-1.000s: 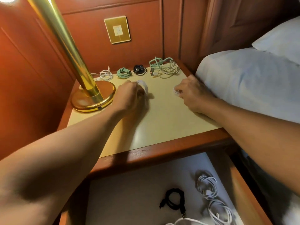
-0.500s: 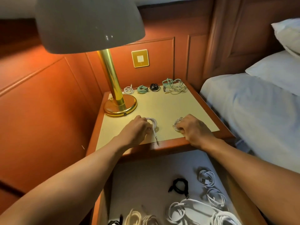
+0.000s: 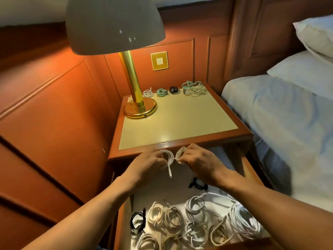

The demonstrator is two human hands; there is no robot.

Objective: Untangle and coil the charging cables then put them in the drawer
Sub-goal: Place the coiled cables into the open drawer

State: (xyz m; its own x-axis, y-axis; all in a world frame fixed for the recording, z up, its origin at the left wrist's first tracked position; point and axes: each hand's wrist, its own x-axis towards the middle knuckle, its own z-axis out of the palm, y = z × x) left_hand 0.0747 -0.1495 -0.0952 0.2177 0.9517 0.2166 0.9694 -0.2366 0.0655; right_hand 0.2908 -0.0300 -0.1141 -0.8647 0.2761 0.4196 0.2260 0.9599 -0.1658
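My left hand (image 3: pixel 147 164) grips a coiled white cable (image 3: pixel 168 156) whose plug end dangles down. My right hand (image 3: pixel 200 160) pinches a second, smaller white coil (image 3: pixel 180 153). Both hands hover just past the nightstand's front edge, above the open drawer (image 3: pixel 162 188). The drawer holds several coiled white, cream and black cables (image 3: pixel 194 204). At the back of the nightstand top (image 3: pixel 176 120) lie a small white coil (image 3: pixel 148 92), a teal coil (image 3: pixel 162 92), a black coil (image 3: pixel 174 90) and a tangled teal-and-cream bundle (image 3: pixel 194 88).
A brass lamp (image 3: pixel 137 103) with a large shade stands on the left of the nightstand. Wood panelling with a brass wall plate (image 3: pixel 159 60) rises behind. A bed with pale sheets (image 3: pixel 281 123) and pillows lies close on the right.
Both hands have drawn back from the nightstand top, each carrying its white coil, and now hang over the open drawer. The view has pulled back and shows more of the drawer.
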